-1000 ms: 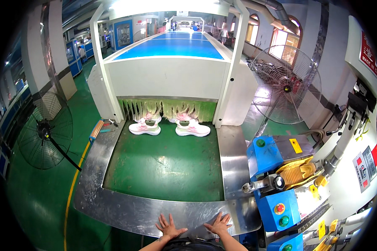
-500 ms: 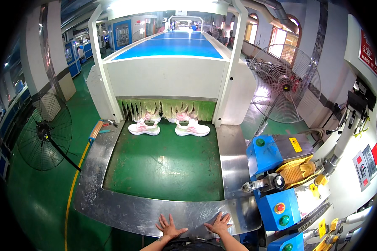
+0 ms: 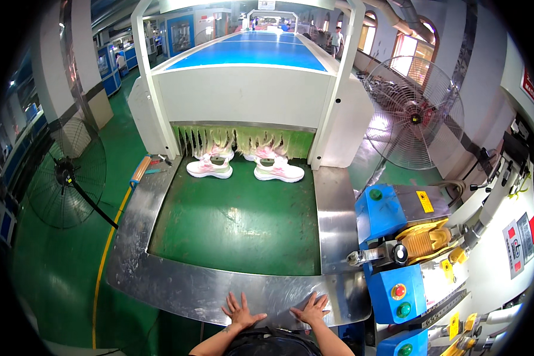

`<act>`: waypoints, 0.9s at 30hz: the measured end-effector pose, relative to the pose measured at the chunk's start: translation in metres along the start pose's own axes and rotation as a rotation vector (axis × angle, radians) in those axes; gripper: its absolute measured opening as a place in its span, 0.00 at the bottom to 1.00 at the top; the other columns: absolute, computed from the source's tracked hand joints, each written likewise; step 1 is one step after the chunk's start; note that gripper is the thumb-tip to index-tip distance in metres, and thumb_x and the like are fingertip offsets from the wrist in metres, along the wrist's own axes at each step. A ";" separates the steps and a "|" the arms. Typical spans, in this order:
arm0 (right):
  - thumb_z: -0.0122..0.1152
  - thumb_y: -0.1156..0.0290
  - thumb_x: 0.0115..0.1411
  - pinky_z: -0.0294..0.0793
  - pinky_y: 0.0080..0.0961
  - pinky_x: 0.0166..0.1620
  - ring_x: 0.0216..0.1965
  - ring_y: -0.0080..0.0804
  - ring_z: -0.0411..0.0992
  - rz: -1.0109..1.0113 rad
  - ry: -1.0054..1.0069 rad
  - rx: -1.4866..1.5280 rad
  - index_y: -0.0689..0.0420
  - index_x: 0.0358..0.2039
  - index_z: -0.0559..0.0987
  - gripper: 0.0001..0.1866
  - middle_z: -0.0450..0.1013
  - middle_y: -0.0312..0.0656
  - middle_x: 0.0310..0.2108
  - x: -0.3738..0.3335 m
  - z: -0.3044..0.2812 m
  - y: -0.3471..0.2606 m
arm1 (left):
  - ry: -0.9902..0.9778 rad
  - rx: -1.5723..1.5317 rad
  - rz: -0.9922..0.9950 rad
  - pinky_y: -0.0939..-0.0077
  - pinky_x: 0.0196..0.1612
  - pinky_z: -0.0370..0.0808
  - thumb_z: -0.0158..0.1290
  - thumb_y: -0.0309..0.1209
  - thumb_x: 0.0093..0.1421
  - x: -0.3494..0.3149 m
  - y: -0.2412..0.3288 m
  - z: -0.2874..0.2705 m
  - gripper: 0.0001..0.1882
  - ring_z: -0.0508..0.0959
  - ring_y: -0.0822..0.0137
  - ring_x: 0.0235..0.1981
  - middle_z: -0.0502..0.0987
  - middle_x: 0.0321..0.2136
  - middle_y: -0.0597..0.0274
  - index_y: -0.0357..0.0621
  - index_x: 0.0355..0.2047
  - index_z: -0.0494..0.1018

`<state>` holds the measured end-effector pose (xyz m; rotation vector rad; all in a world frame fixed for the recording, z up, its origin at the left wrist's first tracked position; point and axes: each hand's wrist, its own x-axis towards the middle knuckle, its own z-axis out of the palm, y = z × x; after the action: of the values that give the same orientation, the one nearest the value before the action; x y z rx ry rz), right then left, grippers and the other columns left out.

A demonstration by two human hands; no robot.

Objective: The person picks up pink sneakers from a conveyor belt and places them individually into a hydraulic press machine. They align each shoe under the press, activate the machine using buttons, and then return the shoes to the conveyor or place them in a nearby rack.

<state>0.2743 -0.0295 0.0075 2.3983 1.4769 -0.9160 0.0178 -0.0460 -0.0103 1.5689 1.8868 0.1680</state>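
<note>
Left hand (image 3: pixel 241 313) and right hand (image 3: pixel 311 311) rest on the steel rim (image 3: pixel 190 291), each grip spread wide. Shoes (image 3: pixel 279 172) stand well ahead on the green belt (image 3: pixel 237 231), the rear ones partly behind the fringe (image 3: pixel 293 142).

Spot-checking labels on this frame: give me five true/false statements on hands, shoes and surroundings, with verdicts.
1. The left hand lies spread on the metal ledge. True.
2. The right hand grips a shoe. False: it holds nothing and lies spread on the ledge.
3. Pink-and-white shoes stand by the bristle fringe. True.
4. The long raised surface beyond is red. False: it is blue.
5. Wire-caged fans stand on both sides. True.
</note>
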 end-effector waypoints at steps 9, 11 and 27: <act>0.58 0.26 0.38 0.35 0.64 0.62 0.68 0.56 0.23 0.008 -0.014 -0.012 0.54 0.67 0.36 0.68 0.25 0.64 0.66 -0.003 -0.004 -0.002 | 0.012 0.002 -0.003 0.31 0.57 0.21 0.53 0.75 0.32 0.000 0.000 0.002 0.72 0.23 0.38 0.65 0.25 0.64 0.31 0.46 0.67 0.36; 0.58 0.26 0.38 0.35 0.63 0.62 0.68 0.55 0.23 0.014 -0.001 -0.013 0.54 0.67 0.36 0.68 0.25 0.64 0.66 0.000 -0.001 0.001 | 0.002 -0.002 -0.003 0.31 0.57 0.21 0.53 0.75 0.32 -0.001 0.004 -0.002 0.71 0.23 0.38 0.65 0.25 0.64 0.31 0.46 0.67 0.36; 0.58 0.27 0.38 0.35 0.64 0.62 0.68 0.56 0.23 0.008 -0.007 -0.008 0.53 0.67 0.34 0.68 0.24 0.63 0.66 0.000 -0.002 0.000 | 0.003 0.023 -0.006 0.30 0.57 0.22 0.53 0.75 0.33 0.001 0.002 0.000 0.71 0.23 0.38 0.65 0.26 0.64 0.31 0.46 0.67 0.36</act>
<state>0.2752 -0.0287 0.0086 2.3912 1.4639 -0.9143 0.0194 -0.0445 -0.0095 1.5787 1.9019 0.1457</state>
